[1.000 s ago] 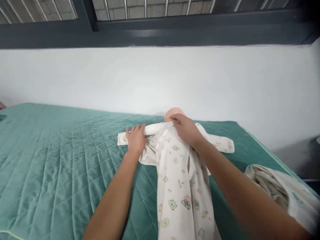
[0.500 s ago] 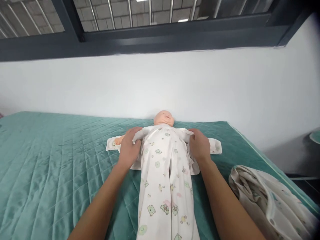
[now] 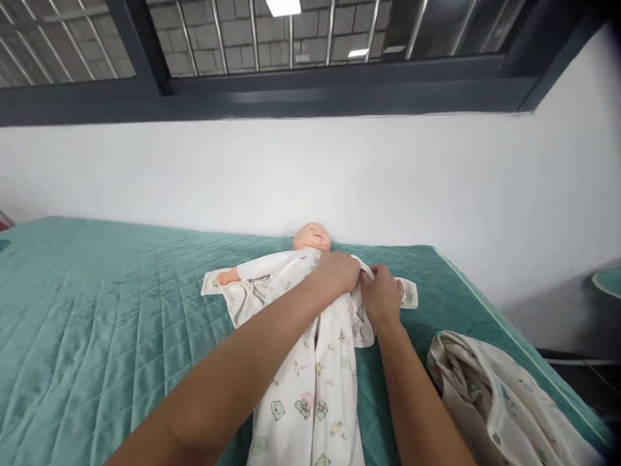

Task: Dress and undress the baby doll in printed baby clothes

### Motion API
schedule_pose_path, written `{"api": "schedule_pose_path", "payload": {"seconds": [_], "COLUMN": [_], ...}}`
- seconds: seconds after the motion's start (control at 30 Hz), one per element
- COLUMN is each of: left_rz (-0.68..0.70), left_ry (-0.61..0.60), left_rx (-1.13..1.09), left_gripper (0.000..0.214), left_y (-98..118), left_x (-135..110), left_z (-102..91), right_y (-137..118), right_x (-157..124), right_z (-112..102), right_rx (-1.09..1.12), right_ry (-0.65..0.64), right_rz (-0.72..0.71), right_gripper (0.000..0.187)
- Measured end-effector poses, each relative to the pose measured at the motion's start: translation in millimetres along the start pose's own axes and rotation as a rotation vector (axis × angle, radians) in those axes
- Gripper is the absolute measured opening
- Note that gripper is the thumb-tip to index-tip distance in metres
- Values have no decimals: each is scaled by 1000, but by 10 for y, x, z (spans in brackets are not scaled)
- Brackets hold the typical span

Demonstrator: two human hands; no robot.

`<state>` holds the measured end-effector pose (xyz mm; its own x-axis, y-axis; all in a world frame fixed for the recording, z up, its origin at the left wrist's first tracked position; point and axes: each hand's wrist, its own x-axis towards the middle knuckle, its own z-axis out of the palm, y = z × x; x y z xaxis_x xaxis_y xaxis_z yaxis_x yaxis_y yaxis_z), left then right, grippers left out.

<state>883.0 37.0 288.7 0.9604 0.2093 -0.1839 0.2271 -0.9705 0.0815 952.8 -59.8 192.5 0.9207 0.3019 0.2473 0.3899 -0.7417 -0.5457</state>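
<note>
A baby doll [image 3: 312, 236] lies on its back on a teal quilted mattress [image 3: 97, 304], dressed in a white printed romper [image 3: 315, 382] with its arms spread. My left hand [image 3: 339, 272] reaches across the doll's chest to its right-side sleeve, fingers curled on the cloth. My right hand [image 3: 381, 296] is closed on the same sleeve [image 3: 406, 292] beside it. The doll's other arm [image 3: 228, 278] lies free, its small hand showing at the cuff.
A crumpled printed cloth [image 3: 495, 395] lies at the mattress's right edge. A white wall runs just behind the doll's head, under a dark window frame with bars [image 3: 291, 84]. The mattress edge drops off at the right.
My left hand left the doll's left side and crossed over its chest to the right sleeve. My right hand shifted slightly inward and closed on that sleeve.
</note>
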Motion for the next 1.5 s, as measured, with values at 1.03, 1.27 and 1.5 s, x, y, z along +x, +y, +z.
{"api": "schedule_pose_path", "payload": {"seconds": [1.03, 1.27, 1.5], "left_rz": [5, -17, -36], "left_ry": [-5, 36, 53], "left_rx": [192, 223, 258], "left_gripper": [52, 51, 58], "left_y": [117, 6, -145], "left_x": [543, 361, 162], "left_z": [270, -10, -209], "right_y": [233, 307, 405], "right_x": [182, 181, 245], "right_z": [29, 13, 93], "right_rx": [191, 407, 758], "right_ry": [7, 49, 65], "right_rz": [200, 206, 207], "right_gripper": [36, 26, 26]}}
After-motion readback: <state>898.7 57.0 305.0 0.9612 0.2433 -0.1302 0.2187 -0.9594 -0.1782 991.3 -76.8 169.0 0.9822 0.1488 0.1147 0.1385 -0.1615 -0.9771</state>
